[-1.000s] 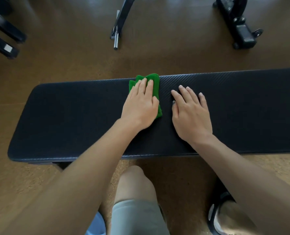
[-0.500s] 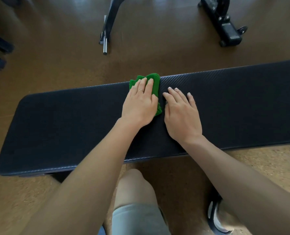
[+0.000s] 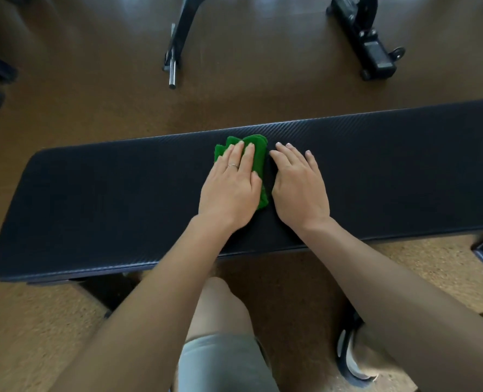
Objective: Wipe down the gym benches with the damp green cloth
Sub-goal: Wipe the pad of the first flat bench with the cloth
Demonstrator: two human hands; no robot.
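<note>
**padwiper:** Two hands flat on the desk and only one of them is doing any work. Left hand sits on top of the cloth, fingers straight and close together, pressing it down rather than gripping it. The cloth is bunched near the far edge of the pad, about the middle of its length, and it pokes out past the fingertips and along the thumb side.

**benchrat:** And the right hand?

**padwiper:** Palm down on bare vinyl just beside the cloth, fingers slightly spread, holding nothing. Looks like it's bracing, though I can't tell how much weight is on it.

**benchrat:** So what goes wrong from here?

**padwiper:** My guesses only. Nothing is curled round the cloth, so on a textured pad it could drag, roll up under the palm and leave the hand sliding over it. It's also wadded, so each pass would cover a narrow stripe and the near edge and both ends could easily get skipped. That close to the far edge, a push away could tip it onto the floor.

**benchrat:** Bare palm on the pad too.

**padwiper:** Yeah, it could print the wiped bit, and a damp pad may be slick if she's leaning on it. The knee is tucked in close below as well.
</note>
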